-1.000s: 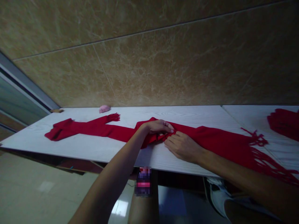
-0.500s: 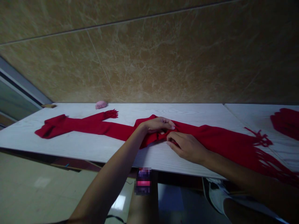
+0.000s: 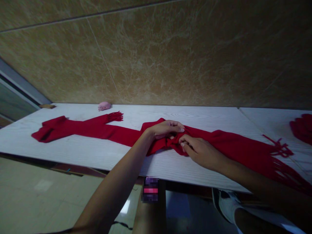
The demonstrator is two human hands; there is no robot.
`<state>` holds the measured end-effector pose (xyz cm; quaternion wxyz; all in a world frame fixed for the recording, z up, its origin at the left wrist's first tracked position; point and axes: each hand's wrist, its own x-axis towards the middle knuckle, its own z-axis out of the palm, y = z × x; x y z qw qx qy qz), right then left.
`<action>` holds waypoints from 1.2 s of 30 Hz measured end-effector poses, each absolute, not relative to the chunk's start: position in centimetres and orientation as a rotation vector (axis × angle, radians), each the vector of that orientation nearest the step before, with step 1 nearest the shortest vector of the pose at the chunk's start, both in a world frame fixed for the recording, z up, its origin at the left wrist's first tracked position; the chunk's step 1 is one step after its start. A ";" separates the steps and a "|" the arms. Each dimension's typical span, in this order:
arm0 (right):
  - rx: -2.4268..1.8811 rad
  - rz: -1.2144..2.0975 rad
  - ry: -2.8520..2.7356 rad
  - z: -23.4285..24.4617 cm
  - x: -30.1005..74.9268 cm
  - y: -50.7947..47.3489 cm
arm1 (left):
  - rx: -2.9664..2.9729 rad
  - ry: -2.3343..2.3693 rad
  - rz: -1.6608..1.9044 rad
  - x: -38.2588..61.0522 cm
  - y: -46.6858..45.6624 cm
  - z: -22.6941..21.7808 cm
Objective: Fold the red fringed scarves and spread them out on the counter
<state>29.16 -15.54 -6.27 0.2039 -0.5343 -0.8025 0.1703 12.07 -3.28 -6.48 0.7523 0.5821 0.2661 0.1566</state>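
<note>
A long red scarf (image 3: 114,135) with fringed ends stretches across the white wood-grain tabletop (image 3: 80,152). Its middle is bunched up under both hands. My left hand (image 3: 167,129) is curled over the bunched part, its fingers closed on the cloth. Just to its right, my right hand (image 3: 195,149) pinches a fold of the scarf near the table's front side. The two hands are close together, and the fabric between and beneath them is partly hidden. At the left the scarf doubles back on itself, with one fringed end lying toward the wall.
A small pink plush-like object (image 3: 104,106) sits by the tiled wall (image 3: 156,58). More red knitted cloth (image 3: 302,128) lies at the far right. A small brown block (image 3: 47,106) rests at the table's back left corner. Below the front edge are a leg and a white shoe (image 3: 227,204).
My right hand has moved slightly to the right, drawing a fold of the scarf with it. My left hand stays on the bunched part. The view has shifted a little.
</note>
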 end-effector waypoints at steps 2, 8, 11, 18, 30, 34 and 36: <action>-1.496 0.472 -2.235 -6.2 29.2 -15.4 | 1.249 0.580 0.336 12.0 -3.2 -6.6; -1.481 0.446 -2.239 -6.5 29.2 -15.3 | 1.232 0.546 0.340 12.0 -3.1 -6.7; -1.487 0.452 -2.264 -6.4 29.2 -15.3 | 1.225 0.521 0.353 12.0 -3.2 -6.5; -1.596 0.534 -2.317 -5.7 28.8 -15.2 | 1.232 0.540 0.352 12.2 -3.7 -6.1; -1.705 0.686 -2.306 -5.2 29.2 -14.1 | 1.574 0.547 0.652 12.5 -4.7 -5.4; -1.643 0.686 -2.304 -5.6 29.6 -13.3 | 1.790 0.575 1.026 12.4 -8.1 -3.2; -1.505 0.713 -2.293 -6.0 29.8 -12.9 | 1.832 0.538 0.941 12.1 -9.9 -2.4</action>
